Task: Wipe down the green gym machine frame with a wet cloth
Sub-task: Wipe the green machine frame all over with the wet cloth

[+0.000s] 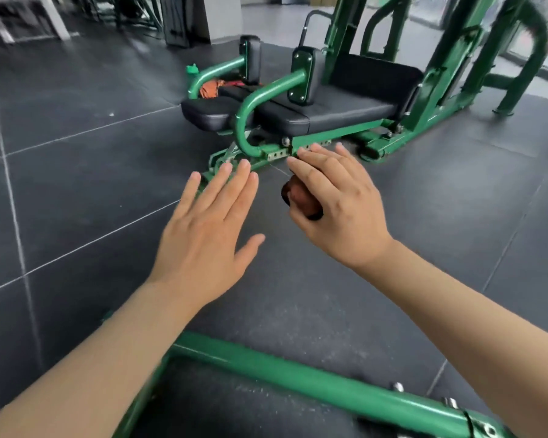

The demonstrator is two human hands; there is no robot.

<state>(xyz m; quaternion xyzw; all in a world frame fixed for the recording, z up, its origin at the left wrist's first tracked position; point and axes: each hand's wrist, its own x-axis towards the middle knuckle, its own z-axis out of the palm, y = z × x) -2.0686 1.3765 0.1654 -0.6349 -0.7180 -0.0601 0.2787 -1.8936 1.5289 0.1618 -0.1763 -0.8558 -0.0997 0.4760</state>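
Note:
The green gym machine (431, 86) stands ahead, with a curved green tube (250, 102) in front of its black seat pads (329, 112). My left hand (209, 229) hovers flat over the floor, fingers straight, holding nothing. My right hand (336, 203) reaches toward the machine's low base rail (276, 153). Its fingers are stretched out, and a rounded reddish-brown wad (301, 199) is tucked under the palm at the thumb side. An orange cloth (211, 86) lies bunched on the far end of the seat. Another green frame bar (298, 377) crosses just below my arms.
A green bottle (192, 71) stands by the far curved tube. Two upright black pads (307, 74) rise above the seat. Dark rubber floor tiles (76, 191) spread to the left. More green frames (519, 58) stand at the back right, and dark equipment sits at the back left.

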